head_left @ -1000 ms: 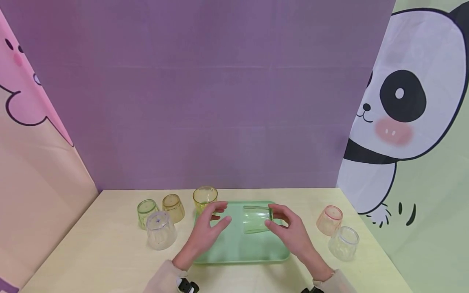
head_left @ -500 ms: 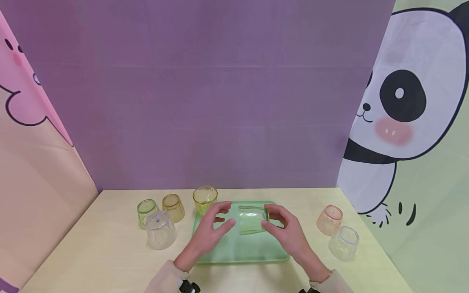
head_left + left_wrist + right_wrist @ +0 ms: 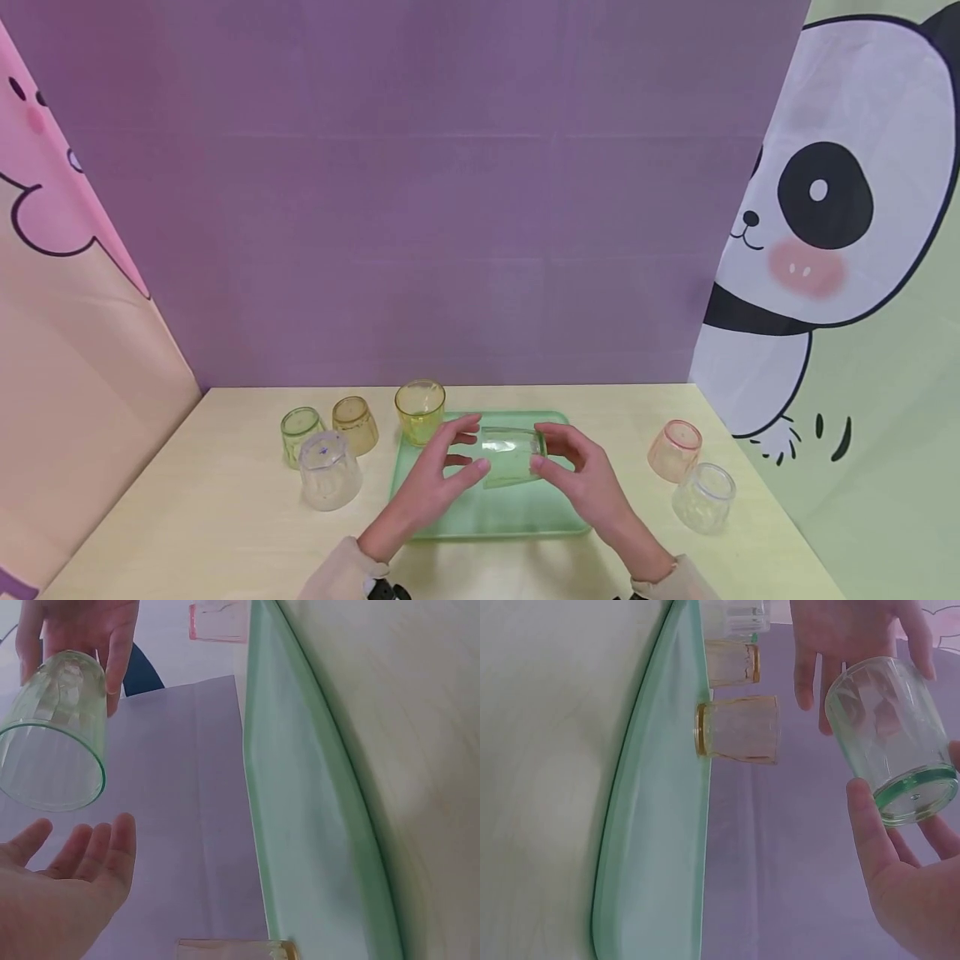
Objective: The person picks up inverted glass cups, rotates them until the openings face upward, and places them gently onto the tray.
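Observation:
Above the green tray (image 3: 517,522) a clear green-tinted drinking glass (image 3: 510,458) lies on its side in the air, its open mouth pointing left. My right hand (image 3: 592,479) pinches it at the thick base between thumb and fingers, as the right wrist view shows on the base (image 3: 916,796). My left hand (image 3: 431,483) is close to the mouth end, fingers spread and loosely curved. In the left wrist view a gap separates its fingertips (image 3: 124,825) from the glass's rim (image 3: 101,780).
A yellow glass (image 3: 420,408) stands at the tray's back left corner. Left of it are an amber glass (image 3: 356,427), a green glass (image 3: 302,435) and a clear glass (image 3: 330,472). A pink glass (image 3: 675,452) and another clear glass (image 3: 703,498) stand at right.
My right hand has carried the green-tinted glass a little to the left. My left hand has shifted slightly right, so the glass's mouth is now closer to its fingers.

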`<state>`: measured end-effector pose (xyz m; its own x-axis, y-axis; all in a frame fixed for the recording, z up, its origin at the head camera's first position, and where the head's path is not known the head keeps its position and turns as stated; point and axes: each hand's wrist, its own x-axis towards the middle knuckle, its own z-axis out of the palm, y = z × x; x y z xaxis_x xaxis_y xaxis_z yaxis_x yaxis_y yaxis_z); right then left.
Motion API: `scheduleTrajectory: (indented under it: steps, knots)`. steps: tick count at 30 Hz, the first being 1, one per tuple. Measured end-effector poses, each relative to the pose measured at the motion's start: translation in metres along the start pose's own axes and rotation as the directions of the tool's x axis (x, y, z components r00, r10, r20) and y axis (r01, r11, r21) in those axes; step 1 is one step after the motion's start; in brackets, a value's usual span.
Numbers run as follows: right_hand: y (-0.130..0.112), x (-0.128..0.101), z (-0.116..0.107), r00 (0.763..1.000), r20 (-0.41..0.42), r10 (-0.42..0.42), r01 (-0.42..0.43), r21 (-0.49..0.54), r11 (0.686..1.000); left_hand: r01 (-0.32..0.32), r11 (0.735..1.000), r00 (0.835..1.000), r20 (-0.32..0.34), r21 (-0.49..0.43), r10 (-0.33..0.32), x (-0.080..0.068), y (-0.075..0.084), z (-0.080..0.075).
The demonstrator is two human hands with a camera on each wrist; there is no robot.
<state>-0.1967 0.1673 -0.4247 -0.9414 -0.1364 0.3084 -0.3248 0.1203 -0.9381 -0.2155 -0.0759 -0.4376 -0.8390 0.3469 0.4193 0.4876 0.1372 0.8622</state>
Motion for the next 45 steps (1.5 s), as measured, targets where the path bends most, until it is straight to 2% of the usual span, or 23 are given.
scheduleTrajectory:
  steps: [10, 22, 29, 35, 45]
  knots:
    - [0.003, -0.002, 0.007, 1.0, 0.018, 0.014, -0.015, 0.04, 0.999, 0.031, 0.996, 1.0, 0.0, -0.078, -0.032, -0.004, 0.003, 0.004]
    - [0.003, -0.002, 0.005, 1.0, 0.029, 0.007, -0.008, 0.029, 1.0, 0.084, 0.986, 0.996, 0.029, -0.147, -0.081, -0.003, 0.005, 0.003]
    - [0.003, -0.003, 0.0, 0.994, 0.103, 0.025, -0.025, -0.004, 1.0, 0.087, 0.993, 0.996, 0.018, -0.081, -0.086, -0.003, 0.008, 0.0]
    - [0.004, -0.004, -0.002, 0.979, 0.196, 0.051, -0.032, -0.097, 0.995, 0.093, 0.995, 0.996, 0.001, -0.035, -0.093, -0.004, 0.008, -0.003]
    - [0.006, -0.002, -0.011, 0.966, 0.251, 0.056, -0.001, -0.213, 0.977, 0.066, 0.997, 0.998, 0.013, 0.044, -0.066, -0.005, 0.009, -0.006]
